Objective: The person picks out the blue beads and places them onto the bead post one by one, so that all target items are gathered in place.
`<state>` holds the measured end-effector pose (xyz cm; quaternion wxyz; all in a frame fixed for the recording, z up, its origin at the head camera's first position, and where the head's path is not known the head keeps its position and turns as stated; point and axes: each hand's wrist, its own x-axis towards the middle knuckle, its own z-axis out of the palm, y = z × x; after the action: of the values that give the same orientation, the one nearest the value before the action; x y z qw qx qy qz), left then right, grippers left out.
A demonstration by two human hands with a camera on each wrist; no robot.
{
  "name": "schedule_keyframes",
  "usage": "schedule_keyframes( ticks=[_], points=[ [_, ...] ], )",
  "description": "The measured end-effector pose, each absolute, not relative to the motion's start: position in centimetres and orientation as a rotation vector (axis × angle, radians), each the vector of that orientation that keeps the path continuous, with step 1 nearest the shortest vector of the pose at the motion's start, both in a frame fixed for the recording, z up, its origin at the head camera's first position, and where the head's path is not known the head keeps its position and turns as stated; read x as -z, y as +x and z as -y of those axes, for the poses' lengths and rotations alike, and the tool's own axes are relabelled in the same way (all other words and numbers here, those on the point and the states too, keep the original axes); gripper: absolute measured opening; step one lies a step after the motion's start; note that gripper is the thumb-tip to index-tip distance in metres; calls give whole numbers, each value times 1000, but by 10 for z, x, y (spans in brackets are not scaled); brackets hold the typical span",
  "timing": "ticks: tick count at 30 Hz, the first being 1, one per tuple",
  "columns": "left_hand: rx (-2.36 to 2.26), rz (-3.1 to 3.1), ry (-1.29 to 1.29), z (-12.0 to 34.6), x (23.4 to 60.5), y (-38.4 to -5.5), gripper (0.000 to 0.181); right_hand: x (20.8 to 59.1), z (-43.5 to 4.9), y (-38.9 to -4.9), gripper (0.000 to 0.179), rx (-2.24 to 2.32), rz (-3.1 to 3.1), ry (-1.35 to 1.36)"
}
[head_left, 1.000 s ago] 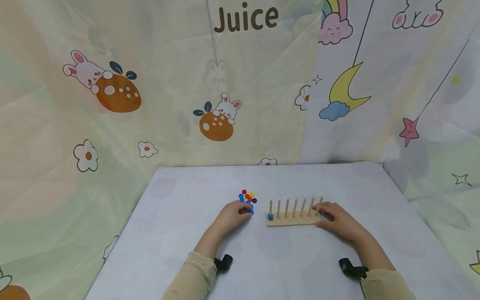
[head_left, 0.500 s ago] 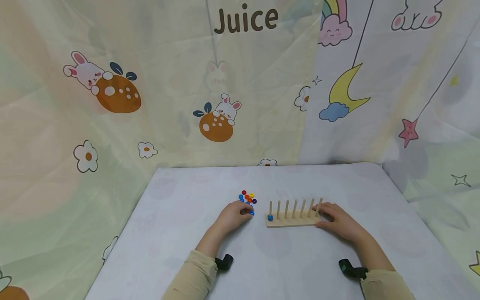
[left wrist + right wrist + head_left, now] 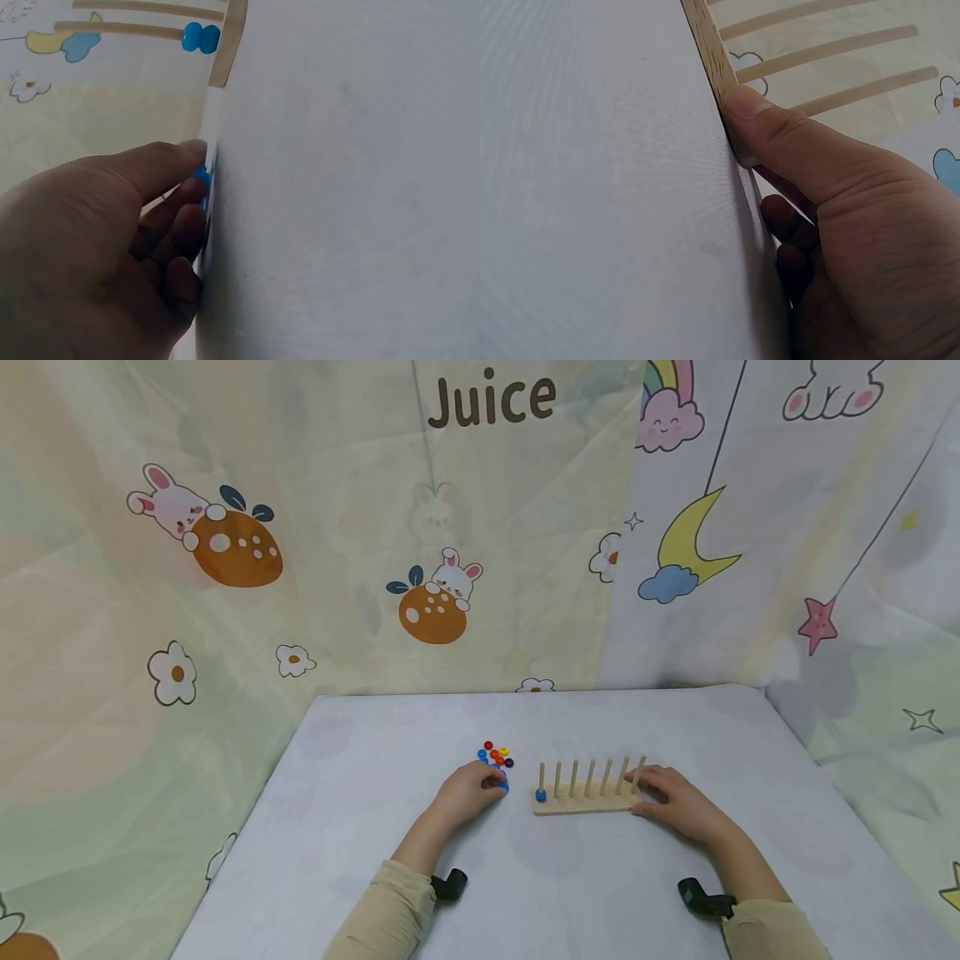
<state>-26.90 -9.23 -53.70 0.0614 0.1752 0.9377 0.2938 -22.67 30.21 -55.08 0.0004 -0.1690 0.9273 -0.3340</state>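
My left hand (image 3: 467,791) is low over the table, its thumb and fingers curled around a blue bead (image 3: 201,173) at the fingertips. Part of that bead is hidden by the fingers. To the right stands a pale wooden peg rack (image 3: 585,804) with a row of upright pegs. Two blue beads (image 3: 201,37) are stacked on its leftmost peg, as the left wrist view shows. My right hand (image 3: 681,803) grips the rack's right end, with the thumb (image 3: 748,105) on the front edge of the base and the other fingers behind.
Several loose beads, red, orange, yellow, blue and dark purple, lie in a small cluster (image 3: 495,753) just beyond my left hand. A white cloth covers the table (image 3: 585,893). A printed curtain (image 3: 345,527) hangs behind and at both sides.
The blue bead at my left fingertips has shifted very slightly. My right hand and the rack stay where they were.
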Motion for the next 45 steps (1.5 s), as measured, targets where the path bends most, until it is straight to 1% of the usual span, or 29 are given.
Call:
schedule_keyframes(
  ticks=[10,20,29,35,45],
  points=[
    [-978,-2778,529,88,523,-267,21,553,-302,-227,54,1053,-2915,-529],
    [-1075,-2767,555,85,498,-267,21,551,-302,-228,54,1058,-2914,-526],
    [-1180,-2726,630,78,483,-268,20,551,-301,-228,54,1044,-2910,-526],
    [-1207,-2708,667,71,473,-268,24,550,-302,-227,54,1040,-2909,-520],
    [-1218,-2676,753,61,458,-262,23,547,-301,-225,53,1052,-2903,-515]
  ],
)
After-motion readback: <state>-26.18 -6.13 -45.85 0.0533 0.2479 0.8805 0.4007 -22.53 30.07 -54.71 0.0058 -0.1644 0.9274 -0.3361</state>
